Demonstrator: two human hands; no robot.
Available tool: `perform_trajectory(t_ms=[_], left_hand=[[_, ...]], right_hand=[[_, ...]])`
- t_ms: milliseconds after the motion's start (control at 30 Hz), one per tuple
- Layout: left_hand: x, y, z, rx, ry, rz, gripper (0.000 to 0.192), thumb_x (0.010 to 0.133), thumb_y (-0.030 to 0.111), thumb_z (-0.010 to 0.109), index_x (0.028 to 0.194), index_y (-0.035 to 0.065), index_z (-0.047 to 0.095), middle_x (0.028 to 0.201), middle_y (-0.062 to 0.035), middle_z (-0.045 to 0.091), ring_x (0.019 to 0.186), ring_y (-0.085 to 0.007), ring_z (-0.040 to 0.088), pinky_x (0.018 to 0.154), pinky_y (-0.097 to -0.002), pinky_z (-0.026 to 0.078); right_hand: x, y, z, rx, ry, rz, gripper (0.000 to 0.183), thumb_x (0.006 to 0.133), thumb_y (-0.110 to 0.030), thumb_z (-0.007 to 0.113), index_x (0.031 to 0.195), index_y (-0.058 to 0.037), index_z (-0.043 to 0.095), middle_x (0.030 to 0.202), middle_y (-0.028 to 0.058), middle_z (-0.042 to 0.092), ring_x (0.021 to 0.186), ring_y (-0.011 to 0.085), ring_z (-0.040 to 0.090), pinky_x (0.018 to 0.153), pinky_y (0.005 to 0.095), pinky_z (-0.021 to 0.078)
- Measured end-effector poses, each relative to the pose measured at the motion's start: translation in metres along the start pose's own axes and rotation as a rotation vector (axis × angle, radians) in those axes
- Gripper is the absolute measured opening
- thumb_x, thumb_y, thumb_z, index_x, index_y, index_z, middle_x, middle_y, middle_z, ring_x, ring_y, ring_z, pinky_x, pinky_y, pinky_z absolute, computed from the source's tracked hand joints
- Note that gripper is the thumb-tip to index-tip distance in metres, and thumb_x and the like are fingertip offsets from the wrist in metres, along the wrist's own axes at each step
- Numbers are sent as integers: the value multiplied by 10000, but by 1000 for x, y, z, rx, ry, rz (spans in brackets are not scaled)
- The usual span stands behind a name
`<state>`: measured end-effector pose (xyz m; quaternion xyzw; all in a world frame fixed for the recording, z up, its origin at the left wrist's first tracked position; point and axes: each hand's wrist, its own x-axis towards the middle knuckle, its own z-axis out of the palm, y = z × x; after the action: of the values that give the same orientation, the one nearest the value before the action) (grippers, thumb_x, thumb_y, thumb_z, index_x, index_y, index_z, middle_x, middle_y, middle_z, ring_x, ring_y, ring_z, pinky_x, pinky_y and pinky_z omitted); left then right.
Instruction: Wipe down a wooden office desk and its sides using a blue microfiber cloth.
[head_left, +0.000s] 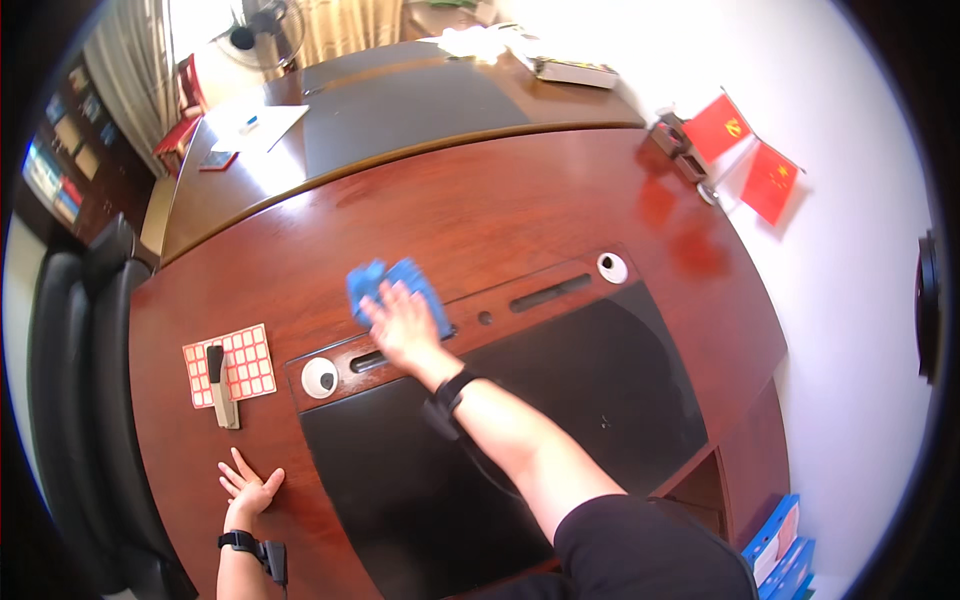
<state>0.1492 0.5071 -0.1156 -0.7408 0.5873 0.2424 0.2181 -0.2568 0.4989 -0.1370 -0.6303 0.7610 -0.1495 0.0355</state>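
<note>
My right hand (405, 326) lies palm down on a blue cloth (420, 289), pressing it against the reddish-brown wooden desk (487, 195), with the fingers spread. The cloth overlaps the back edge of an inset wooden strip that holds slots and two round white fittings (320, 378). Below the strip is a black desk panel (450, 480). My left hand (252, 491) rests on the desk at the lower left, its fingers apart and nothing in it. Just beyond it, a stapler (223, 394) lies partly over a sheet of red-bordered labels (251, 364).
Behind the desk stands a second table (420, 97) with papers (262, 127) and a box (576, 73). Two small red flags (769, 182) stand at the right by the wall. A black leather sofa (67, 405) borders the left side. Blue folders (780, 547) are at the lower right.
</note>
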Motion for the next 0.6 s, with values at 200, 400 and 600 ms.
perform_trajectory(t_ms=[200, 400, 600], left_hand=[[-32, 3, -2, 11, 213, 44, 1054, 768, 609, 639, 1508, 226, -6, 1540, -257, -2, 1407, -461, 70, 1114, -552, 199], [-46, 38, 2, -59, 496, 451, 838, 782, 328, 720, 1419, 1, 285, 1473, -282, 203, 1343, -453, 239, 1107, -484, 245], [-78, 204, 36, -111, 515, 686, 838, 786, 355, 712, 1423, 5, 296, 1485, -294, 184, 1363, -449, 211, 1115, -483, 226]], right_hand=[[-51, 24, -28, 109, -99, -115, 447, 966, -333, 390, 1413, -315, 393, 1536, 85, 266, 1427, 260, 221, 1158, 424, 150], [-67, 208, -84, -142, 254, 109, 332, 882, -235, 502, 1188, -137, 589, 1235, 179, 559, 1130, 334, 535, 931, 454, 446], [-179, 457, -157, -139, 225, 655, 473, 881, -315, 544, 1304, -110, 495, 1299, 195, 506, 1153, 360, 513, 966, 463, 423]])
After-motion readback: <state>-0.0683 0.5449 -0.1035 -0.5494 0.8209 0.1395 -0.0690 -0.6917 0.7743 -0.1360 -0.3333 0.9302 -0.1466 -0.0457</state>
